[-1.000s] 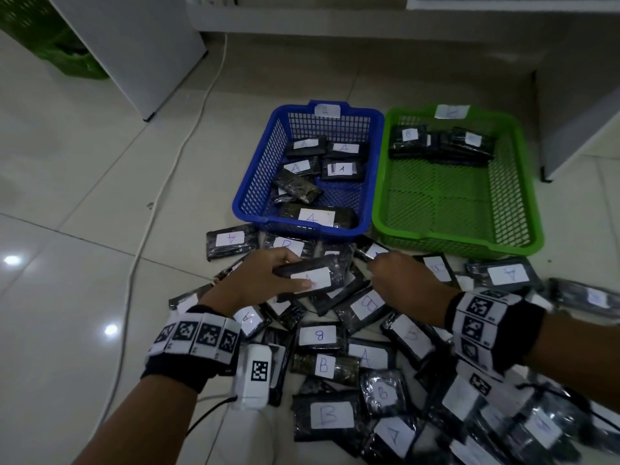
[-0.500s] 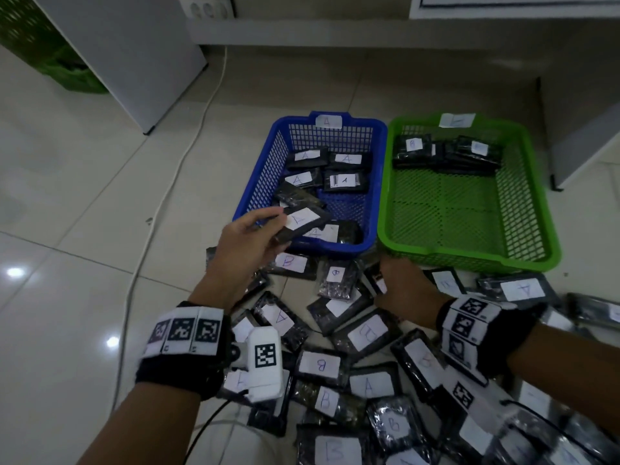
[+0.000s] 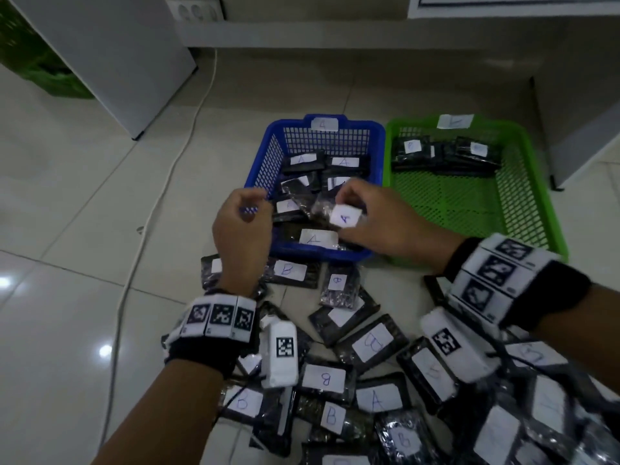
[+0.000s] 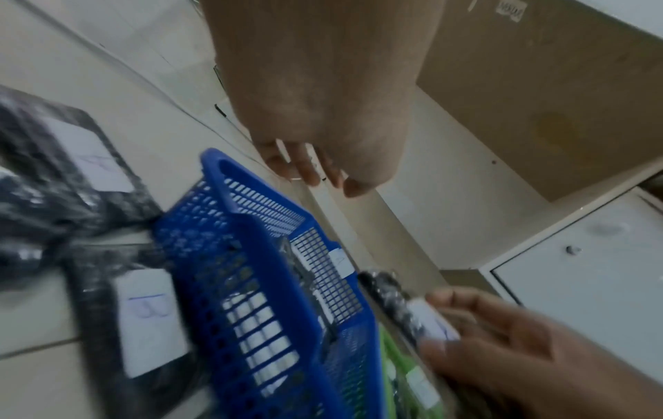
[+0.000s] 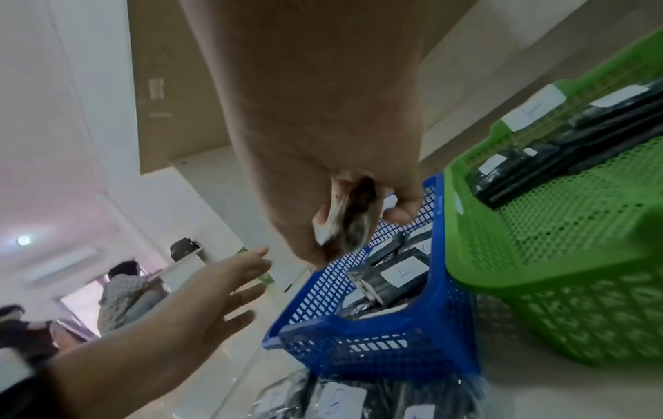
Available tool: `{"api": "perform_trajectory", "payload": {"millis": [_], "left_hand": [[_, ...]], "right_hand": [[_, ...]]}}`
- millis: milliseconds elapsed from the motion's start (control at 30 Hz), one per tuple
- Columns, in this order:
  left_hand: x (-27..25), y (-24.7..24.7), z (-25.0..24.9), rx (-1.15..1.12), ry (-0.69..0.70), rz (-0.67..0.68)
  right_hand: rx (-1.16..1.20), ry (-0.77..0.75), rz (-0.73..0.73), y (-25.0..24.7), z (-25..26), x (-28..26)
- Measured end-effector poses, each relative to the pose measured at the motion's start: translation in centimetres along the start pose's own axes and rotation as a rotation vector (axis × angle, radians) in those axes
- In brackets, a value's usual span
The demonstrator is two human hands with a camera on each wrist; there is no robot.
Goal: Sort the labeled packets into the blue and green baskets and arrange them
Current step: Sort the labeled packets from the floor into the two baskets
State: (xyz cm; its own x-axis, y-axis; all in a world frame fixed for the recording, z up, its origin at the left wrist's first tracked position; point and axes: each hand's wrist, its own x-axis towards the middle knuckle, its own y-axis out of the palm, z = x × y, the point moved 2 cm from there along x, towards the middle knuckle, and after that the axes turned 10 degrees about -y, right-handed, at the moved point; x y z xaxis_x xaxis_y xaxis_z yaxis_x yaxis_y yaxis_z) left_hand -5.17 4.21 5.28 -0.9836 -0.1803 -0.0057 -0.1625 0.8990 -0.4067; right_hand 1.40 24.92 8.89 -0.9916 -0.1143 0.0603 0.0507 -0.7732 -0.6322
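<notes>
While holding a packet marked A over the near half of the blue basket, right hand pinching it by the labelled end, fingers curled round the wrapper. Left hand beside the basket's near-left corner, nothing in its grip, fingers loose and spread in the right wrist view. Step in hand, by the look of it: dropping an A packet among the other A packets already lying in the blue basket, which carries a label, probably an A though too blurred to be sure. Green basket just to the right, touching or nearly so, with a short row of dark packets along its far wall. Many packets still on the floor in a heap, A and B labels mixed. Next move calls for lowering the held packet flat, label up, into a gap in the blue basket without disturbing its neighbours, then releasing; left hand free to fetch another from the heap.
</notes>
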Motion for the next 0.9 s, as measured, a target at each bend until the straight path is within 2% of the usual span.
{"api": "perform_trajectory", "payload": {"millis": [100,200,333,433,500,600,667,700,733,800,867,900], "left_hand": [[-2.5,-0.8,3.3,0.050,-0.096,-0.094],[-4.1,-0.2,7.0,0.173,-0.173,0.029],[-3.5,1.3,10.2,0.526,0.026,0.209],[-3.0,2.7,11.0,0.732,0.071,0.181],[-2.8,3.1,11.0,0.743,0.082,0.163],[-2.3,3.1,11.5,0.739,0.010,0.160],[-1.6,2.9,11.8,0.766,-0.059,0.168],[-1.3,2.8,11.8,0.772,-0.070,0.181],[-1.0,2.7,12.0,0.752,-0.067,0.200],[-0.6,2.1,11.8,0.677,-0.027,0.252],[-0.7,1.5,10.7,0.609,0.003,0.327],[-0.9,1.2,10.0,0.585,0.005,0.355]], "right_hand": [[-0.133,-0.034,-0.033,2.2,-1.5,3.0],[-0.198,-0.038,0.000,4.0,-3.0,4.7],[-0.225,-0.093,-0.033,4.6,-3.5,5.8],[-0.241,-0.152,-0.059,4.3,-3.0,5.8],[-0.289,-0.246,0.054,4.3,-2.1,5.2],[-0.403,-0.335,0.354,4.7,-0.5,3.1],[-0.578,-0.334,0.585,5.6,-0.3,1.5],[-0.654,-0.352,0.651,6.3,-0.4,0.5],[-0.738,-0.375,0.662,7.2,-0.6,-0.5],[-0.768,-0.297,0.638,8.3,-1.9,-2.5],[-0.873,-0.299,0.566,9.2,-3.3,-3.4],[-0.923,-0.248,0.627,9.7,-3.6,-3.7]]}}
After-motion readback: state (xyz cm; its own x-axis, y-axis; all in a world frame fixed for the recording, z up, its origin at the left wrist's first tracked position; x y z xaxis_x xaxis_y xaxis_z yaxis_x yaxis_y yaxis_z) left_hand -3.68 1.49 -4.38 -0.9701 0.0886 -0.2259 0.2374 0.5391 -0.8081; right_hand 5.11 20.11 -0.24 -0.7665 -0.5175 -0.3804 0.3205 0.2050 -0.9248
